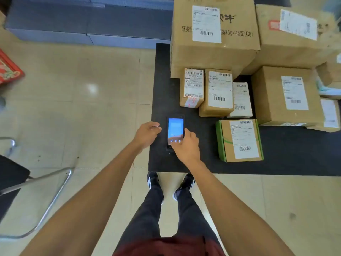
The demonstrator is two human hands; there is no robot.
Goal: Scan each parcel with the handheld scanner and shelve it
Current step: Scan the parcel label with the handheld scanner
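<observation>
- One handheld scanner (175,133) lies flat on the black mat (184,161), screen lit blue and facing up, near the mat's left edge.
- The right hand (186,145) rests on the scanner's lower right corner, fingers curled round its edge and thumb on the bottom of the screen.
- The left hand (147,133) hovers just left of the scanner, fingers loosely curled and holding nothing; whether it touches the device cannot be told.
- Right of the scanner sits a green-edged parcel (239,140), label up, on the same mat.
- Beyond the scanner stand three small parcels in a row: a taped box (192,87), a taller box (217,92) touching it, and a flat white packet (240,99).
- Farther right of the scanner is a medium carton (287,95); behind the small ones a large carton (214,34) with printed characters.
- Left of the scanner, off the mat, is tiled floor (83,108) and a metal chair frame (46,200).
</observation>
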